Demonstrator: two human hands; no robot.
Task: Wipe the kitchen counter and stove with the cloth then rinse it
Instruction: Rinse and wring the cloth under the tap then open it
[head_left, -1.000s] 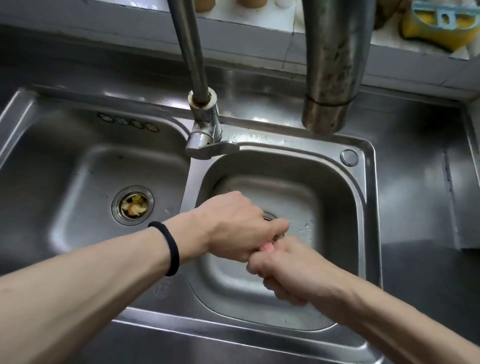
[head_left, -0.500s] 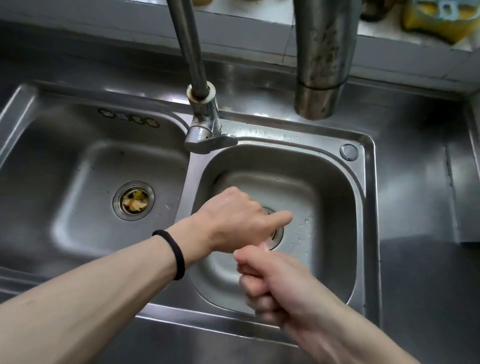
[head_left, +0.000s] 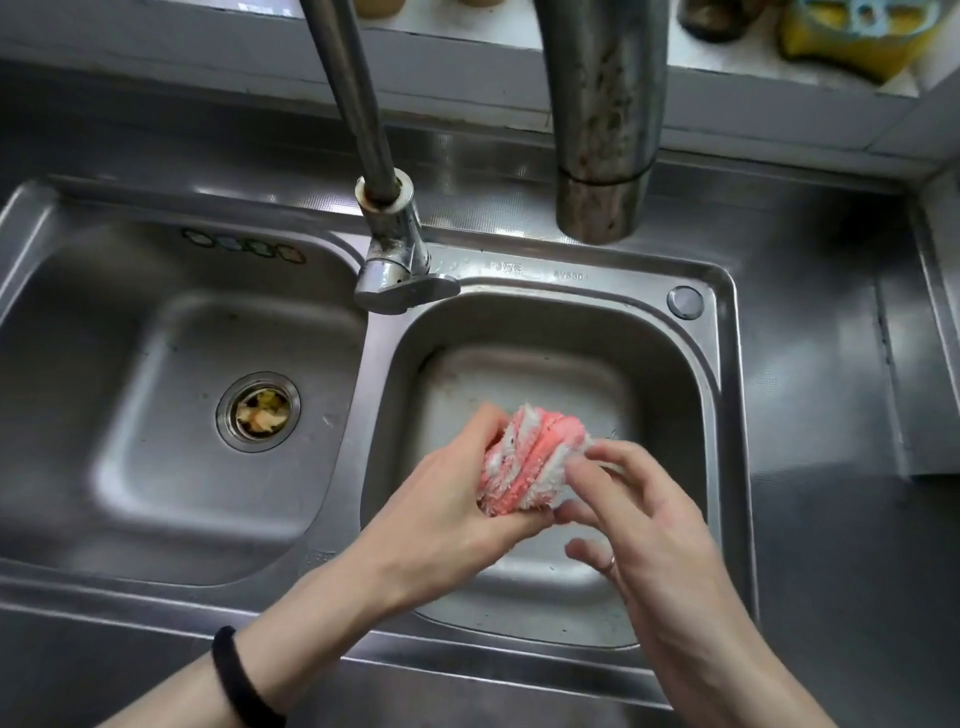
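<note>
Cloth (head_left: 524, 467), fluffy pink-white, bunched in left hand (head_left: 457, 519) grip; right hand (head_left: 654, 535) pinches edge, over steel sink (head_left: 725, 374).

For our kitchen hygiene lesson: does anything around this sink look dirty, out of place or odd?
Yes. Food scraps sit in the left basin's drain, and the wide metal spout is blotched with dark stains.
</note>
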